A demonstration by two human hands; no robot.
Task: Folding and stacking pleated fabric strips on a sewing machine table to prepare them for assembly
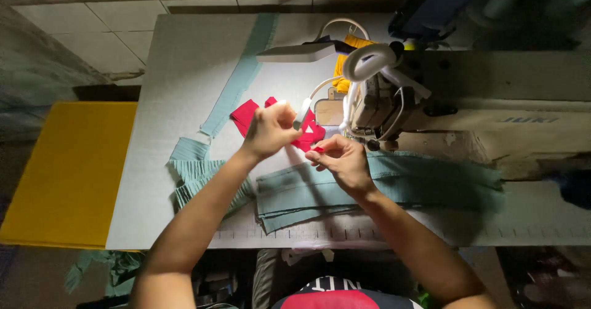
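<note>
Teal strips (320,192) lie stacked at the desk (178,69) near edge. Above them, right hand (341,161) fingers pinch a small red piece (308,138); left hand (269,130) fingers close on the same piece. Beyond stands the sewing machine (394,100) with lamp (295,52).

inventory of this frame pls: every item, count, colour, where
sewing machine: 1, off-white, right of table centre
lamp: 1, white, lit, on a bent neck left of the machine
table: 1, pale grey, fills the middle
red fabric pieces: a few, red, under the lamp at the hands
ribbed strips: several, grey-green, stacked on the table's near half
long strip: 1, grey-green, running toward the far edge
yellow cloth: 1, yellow, behind the machine
yellow panel: 1, yellow, left of the table
left hand: 1, pinching red fabric
right hand: 1, pinching red fabric
</note>
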